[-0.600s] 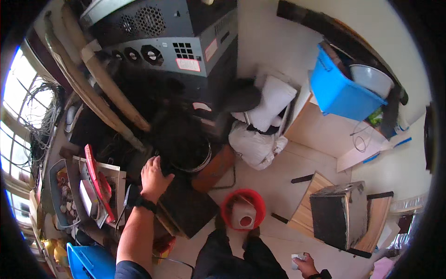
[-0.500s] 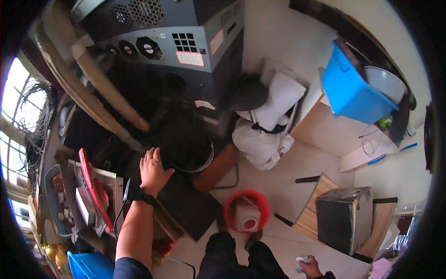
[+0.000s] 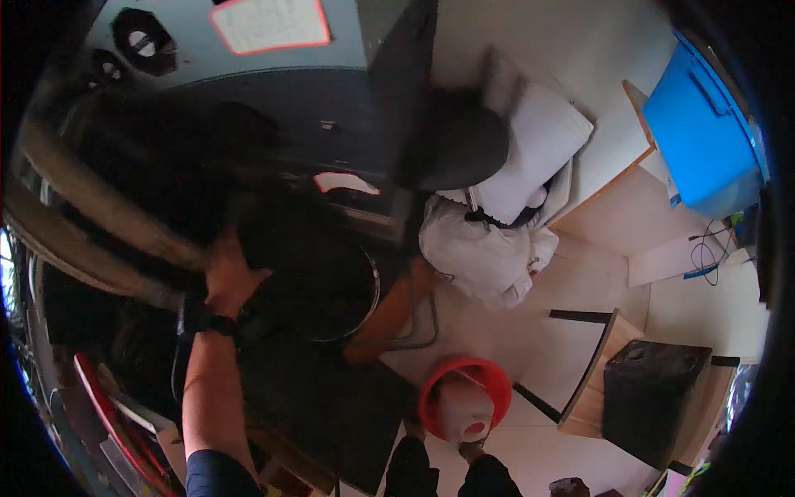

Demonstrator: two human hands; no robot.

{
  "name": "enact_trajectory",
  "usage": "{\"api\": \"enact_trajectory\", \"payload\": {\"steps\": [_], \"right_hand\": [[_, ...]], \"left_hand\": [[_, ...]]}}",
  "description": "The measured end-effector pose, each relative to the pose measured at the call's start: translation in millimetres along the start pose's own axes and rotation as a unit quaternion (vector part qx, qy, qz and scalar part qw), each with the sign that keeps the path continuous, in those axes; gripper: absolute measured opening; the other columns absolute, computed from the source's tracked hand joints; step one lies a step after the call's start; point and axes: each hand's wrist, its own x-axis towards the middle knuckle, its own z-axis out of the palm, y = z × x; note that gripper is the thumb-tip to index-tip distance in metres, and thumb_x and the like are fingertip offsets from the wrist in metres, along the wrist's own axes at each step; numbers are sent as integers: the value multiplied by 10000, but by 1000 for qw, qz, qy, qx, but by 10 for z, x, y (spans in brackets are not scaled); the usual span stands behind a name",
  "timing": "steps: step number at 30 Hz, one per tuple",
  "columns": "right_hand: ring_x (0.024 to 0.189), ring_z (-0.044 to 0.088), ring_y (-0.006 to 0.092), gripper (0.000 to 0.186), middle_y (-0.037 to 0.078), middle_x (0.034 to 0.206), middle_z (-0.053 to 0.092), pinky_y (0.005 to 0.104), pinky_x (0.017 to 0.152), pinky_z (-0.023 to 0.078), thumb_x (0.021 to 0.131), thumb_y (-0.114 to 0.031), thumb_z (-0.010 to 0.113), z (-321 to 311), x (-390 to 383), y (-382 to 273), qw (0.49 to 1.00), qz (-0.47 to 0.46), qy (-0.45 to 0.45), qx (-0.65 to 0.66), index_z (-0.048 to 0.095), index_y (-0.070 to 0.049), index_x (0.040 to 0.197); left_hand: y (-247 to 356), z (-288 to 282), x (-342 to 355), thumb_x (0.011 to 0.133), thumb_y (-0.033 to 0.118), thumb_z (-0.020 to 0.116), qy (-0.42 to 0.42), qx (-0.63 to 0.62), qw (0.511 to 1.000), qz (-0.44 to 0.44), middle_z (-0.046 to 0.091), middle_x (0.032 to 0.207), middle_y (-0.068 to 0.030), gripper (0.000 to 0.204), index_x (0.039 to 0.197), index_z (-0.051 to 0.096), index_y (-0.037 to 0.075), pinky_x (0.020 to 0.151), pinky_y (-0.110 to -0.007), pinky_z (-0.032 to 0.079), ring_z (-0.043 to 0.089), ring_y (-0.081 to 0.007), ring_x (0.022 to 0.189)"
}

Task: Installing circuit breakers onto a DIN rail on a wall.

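My left hand [image 3: 234, 273] reaches forward into the shadow on the left, with a dark band on its wrist. Its thumb stands apart from the fingers, which are dim. Beside the fingers lies the lower end of a pale curved wooden bar [image 3: 124, 211]; whether they touch it I cannot tell. To the right of this hand is a black round thing with a shiny rim [image 3: 374, 290], mostly lost in the dark. My right hand [image 3: 570, 487] shows only as a dark, blurred part at the lower edge, and its grip is hidden.
A red bucket [image 3: 507, 396] with a white container [image 3: 464, 410] in it stands by my feet. To the right are an overturned wooden stool [image 3: 590, 406] and a black box [image 3: 650, 398]. A white bag [image 3: 472, 248], grey metal cabinet [image 3: 344, 50] and blue bin [image 3: 704, 124] lie beyond.
The view has moved closer to the cabinet. My left hand has gone farther into the shadow towards the wooden bars. My right hand, which held something white and crumpled, has dropped towards the lower edge.
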Motion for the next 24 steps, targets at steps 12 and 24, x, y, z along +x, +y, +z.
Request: {"api": "enact_trajectory", "payload": {"steps": [12,24], "right_hand": [[556,392,172,303,13,653,339,313,530,355,1010,-228,511,-58,65,353,967,-46,11,-252,435,-81,756],[518,450,103,470,-43,633,473,266,502,391,1011,-510,553,287,-6,-295,992,53,31,-107,508,-134,732]], "left_hand": [[501,-274,-328,594,284,924,-92,35,995,-11,569,1236,-277,979,1363,409,-36,966,-480,516,590,-439,1147],[774,-340,-619,588,240,897,-66,4,998,2,600,1172,-217,876,1311,459,9,860,-474,547,622,-419,1065]]}}
